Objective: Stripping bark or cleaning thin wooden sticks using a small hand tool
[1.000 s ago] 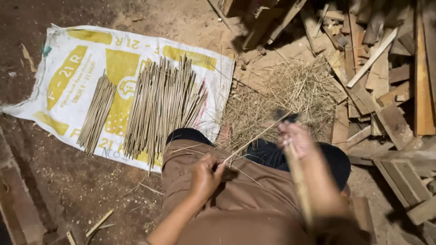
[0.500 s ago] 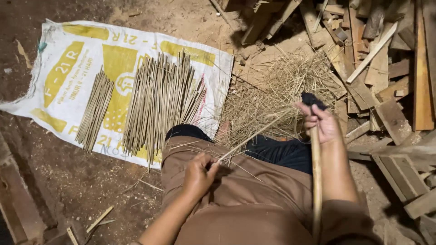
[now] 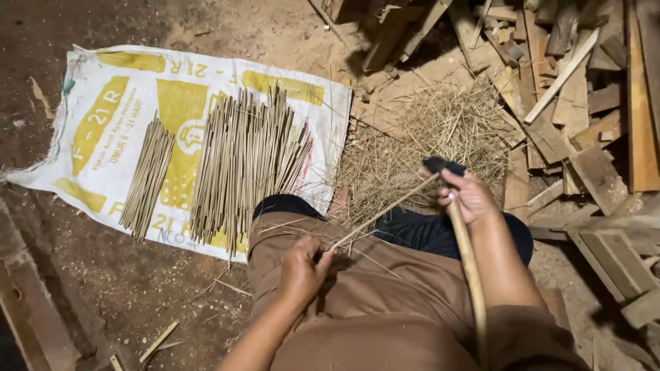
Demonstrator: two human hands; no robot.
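Centrally, a thin bamboo splint (image 3: 381,214) runs on a slant across the lap of a seated person in brown trousers (image 3: 385,302). The left hand (image 3: 302,269) pinches its lower end, fingers closed on the splint above the thigh. The right hand (image 3: 467,198) is wrapped shut around a long wooden handle (image 3: 469,268), which runs back along the forearm; a dark blade tip (image 3: 440,165) sticks out past the knuckles and meets the splint's upper end. A few loose fibres lie across the trousers near the left hand. Just beyond the knees, a heap of pale, straw-like shavings (image 3: 426,137) covers the dirt floor (image 3: 124,295). To the person's left, a white and yellow woven sack (image 3: 103,110) lies flat on the floor, carrying two bunches of finished sticks: a large bundle (image 3: 247,161) near the knee and a smaller bundle (image 3: 148,178) farther left, well apart from each other. To the right, scrap wooden boards and offcuts (image 3: 584,117) are piled untidily.
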